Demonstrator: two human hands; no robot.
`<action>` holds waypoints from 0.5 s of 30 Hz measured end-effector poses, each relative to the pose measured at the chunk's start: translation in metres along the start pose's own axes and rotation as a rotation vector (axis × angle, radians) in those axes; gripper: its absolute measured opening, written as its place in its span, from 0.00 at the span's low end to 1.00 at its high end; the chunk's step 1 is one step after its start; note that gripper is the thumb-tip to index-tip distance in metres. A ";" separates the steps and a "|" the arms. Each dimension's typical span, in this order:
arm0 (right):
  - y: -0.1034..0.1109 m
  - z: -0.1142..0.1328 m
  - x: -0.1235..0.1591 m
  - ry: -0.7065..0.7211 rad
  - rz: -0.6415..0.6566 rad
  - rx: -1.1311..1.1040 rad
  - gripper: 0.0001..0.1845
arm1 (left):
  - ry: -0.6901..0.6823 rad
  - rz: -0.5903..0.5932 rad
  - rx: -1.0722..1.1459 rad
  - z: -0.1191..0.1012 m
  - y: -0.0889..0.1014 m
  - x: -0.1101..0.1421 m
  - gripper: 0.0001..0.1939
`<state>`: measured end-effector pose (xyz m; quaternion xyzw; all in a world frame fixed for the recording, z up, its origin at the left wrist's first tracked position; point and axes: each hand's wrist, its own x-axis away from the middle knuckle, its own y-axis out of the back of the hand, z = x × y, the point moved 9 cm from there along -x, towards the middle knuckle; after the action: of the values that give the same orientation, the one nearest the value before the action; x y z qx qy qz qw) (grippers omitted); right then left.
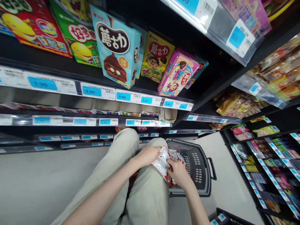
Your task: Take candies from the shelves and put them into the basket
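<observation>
By the basket (204, 184), fingers (155, 152) closed on a silver packet (161, 162).

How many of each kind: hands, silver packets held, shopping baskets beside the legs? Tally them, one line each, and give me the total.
Hands: 2 (left hand, right hand)
Held silver packet: 1
Shopping basket: 1
Total: 4

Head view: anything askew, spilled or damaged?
Slightly: the pink box looks askew to the yellow box beside it, its base farther forward. No spill or obvious damage shows, though the silver packet in the left hand and right hand is too small to judge.
</observation>
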<state>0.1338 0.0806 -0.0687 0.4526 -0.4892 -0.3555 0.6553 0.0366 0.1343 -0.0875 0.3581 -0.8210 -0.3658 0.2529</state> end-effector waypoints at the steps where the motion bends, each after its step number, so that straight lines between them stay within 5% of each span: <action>1: -0.001 -0.002 0.001 0.013 -0.018 -0.022 0.13 | -0.004 0.001 0.012 0.001 0.001 -0.001 0.17; 7: -0.014 -0.017 0.010 0.004 -0.259 -0.451 0.09 | -0.004 0.000 0.064 0.010 0.006 -0.004 0.15; 15: -0.038 -0.042 0.014 -0.106 -0.322 -0.577 0.12 | 0.066 0.010 0.175 0.020 0.004 -0.006 0.14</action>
<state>0.1767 0.0654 -0.1048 0.3008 -0.3240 -0.6013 0.6656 0.0256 0.1494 -0.0974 0.3865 -0.8428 -0.2794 0.2494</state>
